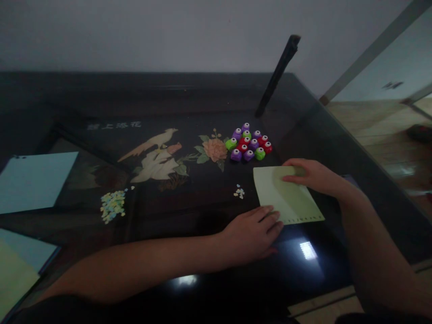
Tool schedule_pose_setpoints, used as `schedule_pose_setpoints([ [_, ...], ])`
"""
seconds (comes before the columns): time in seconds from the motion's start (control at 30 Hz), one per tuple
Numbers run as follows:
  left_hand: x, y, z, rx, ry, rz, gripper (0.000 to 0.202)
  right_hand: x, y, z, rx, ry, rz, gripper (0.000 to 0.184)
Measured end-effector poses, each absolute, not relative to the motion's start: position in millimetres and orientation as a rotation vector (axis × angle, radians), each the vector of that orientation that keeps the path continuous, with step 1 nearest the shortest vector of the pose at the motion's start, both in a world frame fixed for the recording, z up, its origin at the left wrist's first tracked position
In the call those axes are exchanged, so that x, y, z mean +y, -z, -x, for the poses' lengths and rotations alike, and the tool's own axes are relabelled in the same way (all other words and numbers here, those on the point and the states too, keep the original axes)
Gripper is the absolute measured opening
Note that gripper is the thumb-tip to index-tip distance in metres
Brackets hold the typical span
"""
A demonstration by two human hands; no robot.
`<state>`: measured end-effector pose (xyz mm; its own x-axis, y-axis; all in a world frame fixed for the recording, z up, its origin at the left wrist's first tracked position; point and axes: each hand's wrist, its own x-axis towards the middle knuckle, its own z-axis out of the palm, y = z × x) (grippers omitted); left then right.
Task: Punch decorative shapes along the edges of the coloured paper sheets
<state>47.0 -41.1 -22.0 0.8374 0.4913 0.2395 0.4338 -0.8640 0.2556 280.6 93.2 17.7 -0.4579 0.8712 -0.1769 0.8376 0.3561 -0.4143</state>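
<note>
Head view, the only one. Green sheet was on the right half of the counter, nearer the person than the cluster of small plastic pieces. Dark marks ran along its near edge, too small to identify.

Left hand: released, fingertips resting on the near-left corner, thumb off the sheet. Right hand: thumb over the far-right corner, index finger at the far edge. Couldn't tell if that grip was pinching; fingers underneath were hidden.

Step in hand read as steadying the sheet. My take: light, flat left-hand pressure was enough, with the right controlling the angle from its corner; pushing both ends inward risked buckling thin paper. The loose paper bits sat just left of the sheet, so any leftward slide risked scattering them. Left forearm needed care too: the larger pile of bits lay beyond it, easy to brush.
</note>
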Motion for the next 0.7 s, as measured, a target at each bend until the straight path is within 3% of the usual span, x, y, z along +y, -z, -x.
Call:
schedule_pose_setpoints([
  [0.23,-38.1,26.4,-47.5,0.677,-0.477,-2.816,0.053,77.6,-45.0,-298.3,-2.523,-0.919,1.355,0.035],
  [0.43,-38.1,-4.5,-34.8,0.554,-0.417,-2.789,0.053,66.4,-63.0,-294.0,-2.429,-0.945,1.598,0.04],
  [0.57,-28.0,-44.1,-16.1,0.596,-0.826,-2.652,0.047,58.6,-77.7,-289.6,-2.365,-0.963,1.567,0.037],
  [0.7,-15.3,-51.9,-1.3,0.895,-0.976,-1.96,0.08,48.3,-82.0,-273.2,-2.191,-1.017,1.515,0.032],
])
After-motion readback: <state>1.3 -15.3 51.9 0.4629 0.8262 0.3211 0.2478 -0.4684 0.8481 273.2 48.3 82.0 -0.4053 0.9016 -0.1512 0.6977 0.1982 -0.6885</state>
